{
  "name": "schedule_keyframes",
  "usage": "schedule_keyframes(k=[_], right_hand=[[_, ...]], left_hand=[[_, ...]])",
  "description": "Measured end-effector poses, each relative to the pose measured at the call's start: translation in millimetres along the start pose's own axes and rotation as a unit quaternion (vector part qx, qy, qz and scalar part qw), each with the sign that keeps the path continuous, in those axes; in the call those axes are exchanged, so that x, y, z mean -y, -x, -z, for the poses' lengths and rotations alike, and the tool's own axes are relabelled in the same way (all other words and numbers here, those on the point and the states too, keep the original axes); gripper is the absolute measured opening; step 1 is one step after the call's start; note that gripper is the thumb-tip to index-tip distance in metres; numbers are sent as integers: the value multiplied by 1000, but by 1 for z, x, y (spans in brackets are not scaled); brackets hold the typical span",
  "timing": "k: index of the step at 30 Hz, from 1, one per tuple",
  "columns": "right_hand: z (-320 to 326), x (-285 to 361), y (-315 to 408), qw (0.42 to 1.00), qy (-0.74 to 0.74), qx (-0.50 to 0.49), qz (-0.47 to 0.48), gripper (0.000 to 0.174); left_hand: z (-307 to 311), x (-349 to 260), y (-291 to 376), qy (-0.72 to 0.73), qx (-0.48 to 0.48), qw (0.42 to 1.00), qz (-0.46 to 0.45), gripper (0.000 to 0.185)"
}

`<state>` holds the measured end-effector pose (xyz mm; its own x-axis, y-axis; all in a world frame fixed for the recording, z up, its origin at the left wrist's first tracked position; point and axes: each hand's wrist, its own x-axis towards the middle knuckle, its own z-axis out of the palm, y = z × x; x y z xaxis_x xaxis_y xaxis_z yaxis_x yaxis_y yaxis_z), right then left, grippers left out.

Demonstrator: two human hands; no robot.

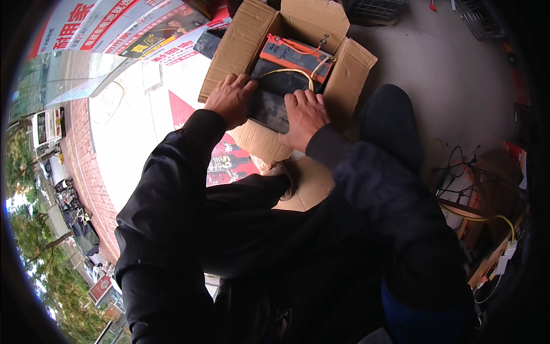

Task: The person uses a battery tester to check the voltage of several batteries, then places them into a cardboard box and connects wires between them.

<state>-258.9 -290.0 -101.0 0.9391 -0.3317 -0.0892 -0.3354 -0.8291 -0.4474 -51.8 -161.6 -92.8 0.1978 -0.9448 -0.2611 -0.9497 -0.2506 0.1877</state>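
Note:
An open cardboard box (pixel 240 41) with its flaps spread stands before me. At its near side is a dusty black battery (pixel 268 109), tilted and partly over the near flap. My left hand (pixel 228 99) grips its left end, and my right hand (pixel 306 115) is on its right end with the thumb at the near edge. Behind it in the box lie another black battery (pixel 275 69) and an orange-and-black battery (pixel 296 58) bearing handwriting. A red lead (pixel 296 50) runs along the orange top. A yellowish lead (pixel 310 77) arches over the black casing near my right hand.
Printed red-and-white posters (pixel 124 28) hang at upper left. A dark battery (pixel 208 43) stands left of the box. Flattened cardboard (pixel 307 185) lies by my shoe (pixel 287 185). Tangled wires (pixel 462 172) are at right, beside a black crate (pixel 378 10) farther back.

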Motion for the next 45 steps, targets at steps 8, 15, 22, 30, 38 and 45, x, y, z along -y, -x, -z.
schedule_keyframes(k=[8,15,22,30,38,45], right_hand=[[-2,-8,11,997,-65,-48,20,69],[-4,-11,23,997,-59,-46,23,73],[-11,-13,21,999,-31,-11,5,74],[39,-29,26,981,-100,-160,47,63],[53,-87,29,951,-258,-123,-119,30],[38,-86,27,952,-272,-68,-123,16]], left_hand=[[23,-7,5,-22,14,999,-26,75],[27,-18,10,-38,0,999,-21,72],[9,-10,5,-46,10,998,-49,73],[28,19,8,82,-70,994,-25,67],[31,16,4,140,-38,989,-8,41],[14,10,8,160,54,986,-6,41]])
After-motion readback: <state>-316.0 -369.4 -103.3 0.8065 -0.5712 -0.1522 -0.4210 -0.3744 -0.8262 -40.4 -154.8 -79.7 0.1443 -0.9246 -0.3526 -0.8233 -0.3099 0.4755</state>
